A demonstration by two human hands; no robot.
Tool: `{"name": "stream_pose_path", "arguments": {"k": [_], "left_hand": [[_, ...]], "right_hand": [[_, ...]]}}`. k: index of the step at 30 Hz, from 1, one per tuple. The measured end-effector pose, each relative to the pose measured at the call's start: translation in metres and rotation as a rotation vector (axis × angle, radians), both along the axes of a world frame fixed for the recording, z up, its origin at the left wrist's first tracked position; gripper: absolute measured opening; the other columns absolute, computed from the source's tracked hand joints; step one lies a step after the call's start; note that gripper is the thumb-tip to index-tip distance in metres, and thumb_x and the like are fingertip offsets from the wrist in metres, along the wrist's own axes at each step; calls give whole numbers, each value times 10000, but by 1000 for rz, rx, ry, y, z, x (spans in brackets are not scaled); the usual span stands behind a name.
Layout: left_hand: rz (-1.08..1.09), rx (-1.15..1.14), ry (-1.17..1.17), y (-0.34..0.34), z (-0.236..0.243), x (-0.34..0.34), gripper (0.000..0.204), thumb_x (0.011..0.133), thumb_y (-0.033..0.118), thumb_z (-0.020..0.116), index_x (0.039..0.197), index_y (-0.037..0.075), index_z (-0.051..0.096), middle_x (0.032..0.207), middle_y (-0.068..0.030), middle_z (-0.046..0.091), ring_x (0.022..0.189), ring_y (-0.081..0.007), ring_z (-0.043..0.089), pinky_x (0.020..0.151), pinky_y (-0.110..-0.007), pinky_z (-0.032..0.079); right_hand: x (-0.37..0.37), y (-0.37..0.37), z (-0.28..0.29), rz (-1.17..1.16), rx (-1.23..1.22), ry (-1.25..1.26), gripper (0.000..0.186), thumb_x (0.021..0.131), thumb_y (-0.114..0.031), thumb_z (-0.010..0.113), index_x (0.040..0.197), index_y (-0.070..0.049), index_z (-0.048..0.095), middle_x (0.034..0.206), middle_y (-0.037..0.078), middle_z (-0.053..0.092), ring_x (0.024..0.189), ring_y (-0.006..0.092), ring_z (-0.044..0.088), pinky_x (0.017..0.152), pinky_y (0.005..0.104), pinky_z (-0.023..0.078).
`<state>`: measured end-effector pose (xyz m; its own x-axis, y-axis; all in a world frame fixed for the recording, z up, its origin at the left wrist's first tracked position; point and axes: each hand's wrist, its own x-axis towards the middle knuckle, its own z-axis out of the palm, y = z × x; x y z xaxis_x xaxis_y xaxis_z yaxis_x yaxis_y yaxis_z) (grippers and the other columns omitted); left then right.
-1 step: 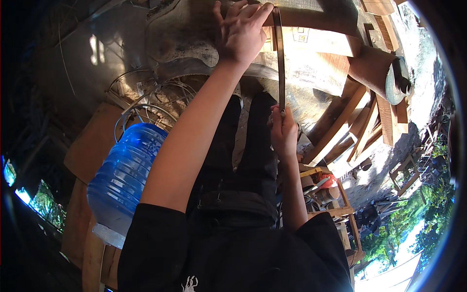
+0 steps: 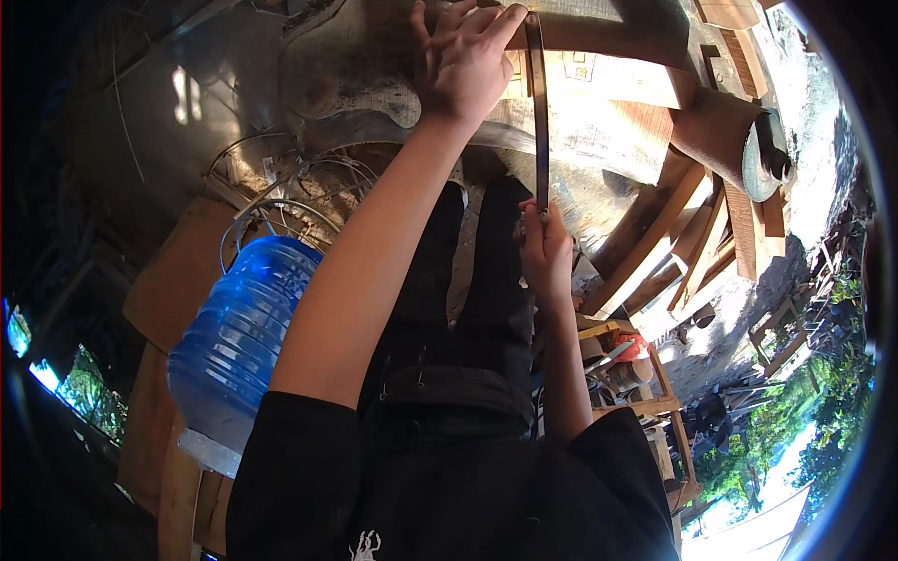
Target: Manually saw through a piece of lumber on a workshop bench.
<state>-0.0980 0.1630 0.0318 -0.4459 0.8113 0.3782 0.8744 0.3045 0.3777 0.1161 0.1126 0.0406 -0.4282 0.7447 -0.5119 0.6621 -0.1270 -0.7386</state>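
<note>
- Two bare hands show in the head view: we have the left hand [image 2: 463, 75] near the upper edge and the right hand [image 2: 545, 248] lower down, right of the middle.
- We see a long dark bar [image 2: 540, 122] running almost straight up and down between them, narrow and a little slanted.
- Our right hand is closed around the bar's near end, so nearly all of its length sticks out beyond the grip, away from the body.
- Our left hand lies back upward with its fingers spread; one fingertip meets or almost meets the bar's far end, and we cannot tell whether it presses or pinches it.
- Under the left hand we make out a large wooden slab [image 2: 351, 70], partly in shade.
- Just right of the bar we find pale wood [image 2: 636, 79] in bright sun, with small lines drawn on it.
- Farther right, we notice a brown rounded piece [image 2: 716, 136] with a greyish end, and timber offcuts [image 2: 744, 234] leaning together below it.
- Beside our left forearm stands a tilted blue water jug [image 2: 234, 327], with loose wires [image 2: 309, 208] behind it.
- Near our right forearm we spot a wooden frame [image 2: 655, 408] and something red [image 2: 633, 348].
</note>
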Motion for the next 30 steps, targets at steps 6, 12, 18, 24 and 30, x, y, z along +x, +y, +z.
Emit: {"name": "stream_pose_path", "arguments": {"k": [6,12,18,24,30], "left_hand": [[9,32,28,-1,-4,-3,340,687,-20,569,979,137,644,914,-38,621,959,-218,547,956,-449,307],[16,115,110,4,0,-1,314,705,-12,575,971,145,631,869,-16,611,909,-202,558,920,-418,334],[-8,-30,-2,8,-9,-4,237,720,51,614,926,167,629,858,-8,610,891,-191,561,878,-417,353],[-36,153,89,4,-7,-5,162,699,57,616,828,154,626,850,-16,614,872,-200,562,853,-423,359],[-46,105,79,2,-5,-3,206,676,25,597,862,112,617,866,-35,608,876,-219,558,865,-429,355]], "right_hand": [[0,21,10,-217,-663,335,240,944,-238,427,1009,-41,546,726,14,549,589,69,473,509,210,368],[8,28,9,-161,-818,469,338,941,-282,415,1098,-5,530,760,43,565,638,91,495,590,215,398],[8,18,-3,-128,-748,376,289,938,-227,435,1082,7,524,798,45,575,723,97,532,663,230,434],[17,4,-12,-121,-676,365,265,941,-209,431,1066,5,527,781,35,575,713,93,533,642,234,437],[25,0,-17,-93,-662,350,242,932,-187,451,1022,15,550,751,22,565,695,86,529,640,225,430]]}}
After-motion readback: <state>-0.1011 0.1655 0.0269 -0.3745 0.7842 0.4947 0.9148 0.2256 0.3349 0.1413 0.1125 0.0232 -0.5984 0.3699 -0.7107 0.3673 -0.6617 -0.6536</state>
